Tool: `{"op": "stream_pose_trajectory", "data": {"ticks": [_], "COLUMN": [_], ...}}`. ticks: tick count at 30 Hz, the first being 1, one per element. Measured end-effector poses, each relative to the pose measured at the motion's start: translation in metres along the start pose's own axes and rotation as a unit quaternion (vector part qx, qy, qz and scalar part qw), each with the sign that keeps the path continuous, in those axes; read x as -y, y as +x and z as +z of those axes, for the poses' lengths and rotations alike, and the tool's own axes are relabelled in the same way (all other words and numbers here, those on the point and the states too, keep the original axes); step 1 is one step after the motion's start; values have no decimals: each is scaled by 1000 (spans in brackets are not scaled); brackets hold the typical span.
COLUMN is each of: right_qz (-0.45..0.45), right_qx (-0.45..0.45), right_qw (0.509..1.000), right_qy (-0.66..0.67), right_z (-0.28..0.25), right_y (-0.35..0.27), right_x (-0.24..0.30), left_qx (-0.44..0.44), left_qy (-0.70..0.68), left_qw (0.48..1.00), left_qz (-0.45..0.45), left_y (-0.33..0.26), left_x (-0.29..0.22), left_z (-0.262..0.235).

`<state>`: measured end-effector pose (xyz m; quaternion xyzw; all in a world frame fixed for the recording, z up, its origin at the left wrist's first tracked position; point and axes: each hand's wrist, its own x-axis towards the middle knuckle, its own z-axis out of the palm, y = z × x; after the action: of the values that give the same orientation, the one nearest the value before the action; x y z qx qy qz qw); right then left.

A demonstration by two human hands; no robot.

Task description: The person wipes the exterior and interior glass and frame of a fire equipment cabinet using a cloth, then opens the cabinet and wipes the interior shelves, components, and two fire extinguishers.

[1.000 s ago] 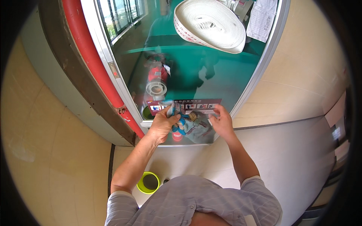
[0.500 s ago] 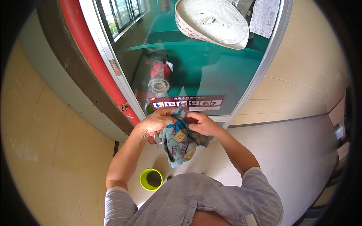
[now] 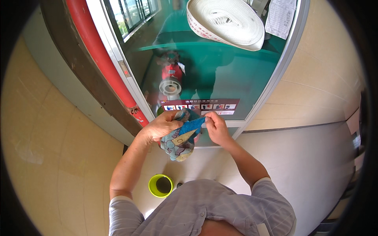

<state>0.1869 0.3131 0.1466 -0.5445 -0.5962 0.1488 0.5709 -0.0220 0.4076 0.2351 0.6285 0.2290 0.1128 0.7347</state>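
Between my hands hangs a patterned cloth (image 3: 178, 144), light blue with a bright blue edge and tan patches. My left hand (image 3: 162, 126) is closed on its bunched upper part. With finger and thumb, my right hand (image 3: 215, 128) pinches the blue edge and stretches it out to the right. Both hands are in front of the lower part of a glass-fronted fire hose cabinet (image 3: 252, 84). Behind the glass, a rolled white hose (image 3: 224, 21) lies above a red hydrant valve (image 3: 171, 74). A picture label (image 3: 201, 106) sits just beyond the cloth.
On the floor below my left hand stands a yellow-green bucket (image 3: 151, 186) with dark contents. A red pipe (image 3: 96, 51) runs along the cabinet's left side. Tiled walls (image 3: 59, 149) flank it on both sides. Pale floor (image 3: 283, 165) stretches to the right.
My right hand has moved right, pulling the cloth's blue edge out from the bunch. The cloth's hanging part is shorter and further left. The view has shifted slightly.
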Motion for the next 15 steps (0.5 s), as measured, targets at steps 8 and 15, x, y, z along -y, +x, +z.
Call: {"op": "stream_pose_trajectory", "data": {"ticks": [8, 15], "right_qz": [-193, 40], "right_qx": [144, 439], "right_qw": [970, 897], "right_qy": [-28, 24], "right_z": [-27, -53], "right_y": [51, 40], "right_x": [40, 40], "left_qx": [72, 112], "left_qy": [218, 39], "left_qw": [971, 993], "left_qz": [-65, -16], "left_y": [5, -16], "left_x": [3, -8], "left_z": [6, 20]}}
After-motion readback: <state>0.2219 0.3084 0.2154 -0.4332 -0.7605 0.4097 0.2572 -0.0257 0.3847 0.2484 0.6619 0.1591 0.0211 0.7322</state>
